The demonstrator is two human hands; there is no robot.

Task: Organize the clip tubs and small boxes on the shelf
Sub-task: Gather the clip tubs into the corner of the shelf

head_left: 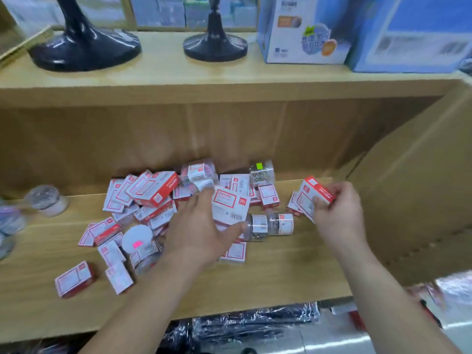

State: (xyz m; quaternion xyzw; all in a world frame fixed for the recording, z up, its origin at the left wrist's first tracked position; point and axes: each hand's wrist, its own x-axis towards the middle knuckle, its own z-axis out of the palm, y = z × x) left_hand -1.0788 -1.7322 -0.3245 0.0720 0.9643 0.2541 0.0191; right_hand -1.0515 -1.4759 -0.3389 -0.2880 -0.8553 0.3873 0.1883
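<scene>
Between the two hands, two clear tubs are seen lying on their sides on the shelf. A small box is pinched in the right hand. The left hand is laid flat, fingers spread, on the heap of boxes. The boxes are judged light and stiff, best taken by their long edges; the tubs may roll.

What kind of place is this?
Probably a stationery shop: a wooden shelf piled with matching red-and-white small boxes, clear clip tubs with bright stickers, and boxed goods on the shelf above.
</scene>
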